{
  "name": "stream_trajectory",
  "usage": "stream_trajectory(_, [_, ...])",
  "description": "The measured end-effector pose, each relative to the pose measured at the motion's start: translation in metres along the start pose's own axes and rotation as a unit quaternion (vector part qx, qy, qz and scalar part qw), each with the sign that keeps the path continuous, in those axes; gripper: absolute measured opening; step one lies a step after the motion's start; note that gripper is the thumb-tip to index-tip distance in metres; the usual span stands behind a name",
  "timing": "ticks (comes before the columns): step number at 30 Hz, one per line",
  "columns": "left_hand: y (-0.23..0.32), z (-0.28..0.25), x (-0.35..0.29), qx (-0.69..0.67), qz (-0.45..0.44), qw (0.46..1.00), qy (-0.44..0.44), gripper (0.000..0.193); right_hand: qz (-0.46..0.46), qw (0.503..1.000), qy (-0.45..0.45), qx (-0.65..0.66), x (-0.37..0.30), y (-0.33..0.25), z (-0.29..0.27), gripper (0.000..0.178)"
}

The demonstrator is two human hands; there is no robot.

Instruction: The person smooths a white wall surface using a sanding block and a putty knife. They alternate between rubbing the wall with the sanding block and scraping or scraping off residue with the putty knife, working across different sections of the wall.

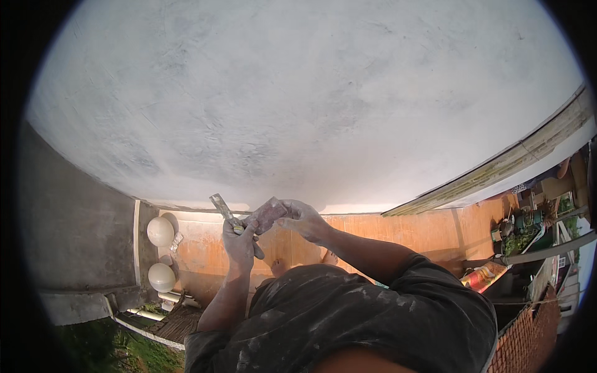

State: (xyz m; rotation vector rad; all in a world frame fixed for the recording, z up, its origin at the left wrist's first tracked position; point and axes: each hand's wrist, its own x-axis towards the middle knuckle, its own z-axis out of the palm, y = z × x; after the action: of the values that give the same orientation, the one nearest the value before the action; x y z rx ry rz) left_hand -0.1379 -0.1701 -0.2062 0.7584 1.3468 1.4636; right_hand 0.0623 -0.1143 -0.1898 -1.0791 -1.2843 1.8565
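Note:
In front of my body, low against the wall, my two hands are close together. My left hand (239, 245) is closed around a scraper (222, 207), its pale-smeared flat blade pointing up and left. Part of the handle is hidden by the fingers. Just right of it is a folded, reddish-brown piece of sandpaper (268, 214), gripped at its right side by my right hand (305, 222). The fingertips of my left hand reach the sandpaper's lower left edge. Pale dust coats both hands. Beyond them rises a wall (280, 112) with grey and whitish patches.
Orange tiles (398, 239) cover the floor, where my bare feet stand. Two white round objects (160, 232) sit at the left by a grey wall (74, 217). A weathered ledge (497, 165) juts at the right. Potted plants (519, 241) stand further right, near a person's arm (563, 168).

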Motion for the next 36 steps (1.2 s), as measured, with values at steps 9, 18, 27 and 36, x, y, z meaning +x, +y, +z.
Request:
stream_trajectory(9, [0.05, 0.076, 0.013, 0.108, 0.047, 0.979, -0.169, 0.031, -0.06, 0.997, -0.046, 0.032, -0.045, -0.037, -0.045, 0.036])
stream_trajectory(18, [0.043, 0.216, -0.016, 0.166, 0.101, 0.953, -0.231, 0.028, -0.127, 0.987, 0.074, -0.065, -0.12, -0.065, -0.13, 0.04])
stream_trajectory(27, [0.015, 0.321, -0.071, 0.088, -0.021, 0.953, -0.29, 0.033, -0.076, 0.99, 0.11, 0.044, -0.167, -0.097, -0.272, 0.031])
stream_trajectory(36, [0.026, 0.333, -0.11, 0.036, 0.011, 0.997, 0.066, 0.038, -0.06, 0.998, -0.018, -0.006, -0.119, -0.059, -0.264, 0.061])
